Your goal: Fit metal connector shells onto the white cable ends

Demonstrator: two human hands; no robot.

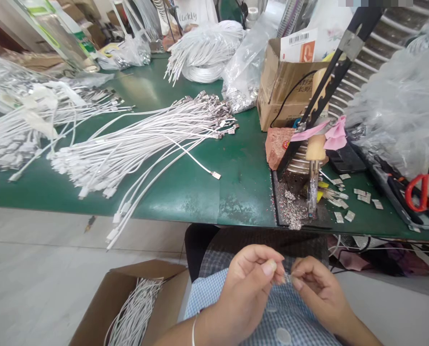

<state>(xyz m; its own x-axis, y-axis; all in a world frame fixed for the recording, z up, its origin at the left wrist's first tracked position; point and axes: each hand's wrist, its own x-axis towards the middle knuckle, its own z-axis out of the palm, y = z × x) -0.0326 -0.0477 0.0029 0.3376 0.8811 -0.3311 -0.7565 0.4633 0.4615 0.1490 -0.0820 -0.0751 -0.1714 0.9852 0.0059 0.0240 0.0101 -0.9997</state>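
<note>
Above my lap, just off the table's front edge, both hands are pinched close together. My left hand (pixel 250 288) has thumb and fingertips pressed together. My right hand (pixel 318 290) is closed the same way beside it. A tiny pale, shiny piece (pixel 287 277) shows between the fingertips, too small and blurred to name. Beyond my hands, a soldering iron (pixel 313 178) with a wooden handle hangs tip down over a dark, solder-spattered plate (pixel 308 211). A bundle of short white cables (pixel 145 139) with metal plugs lies to the left.
Small metal connector shells (pixel 361 196) are scattered right of the iron, near red-handled scissors (pixel 428 190). A brick (pixel 277 146) and a cardboard box (pixel 277 81) stand behind. Left of my lap, an open carton (pixel 95 307) on the floor holds white cables.
</note>
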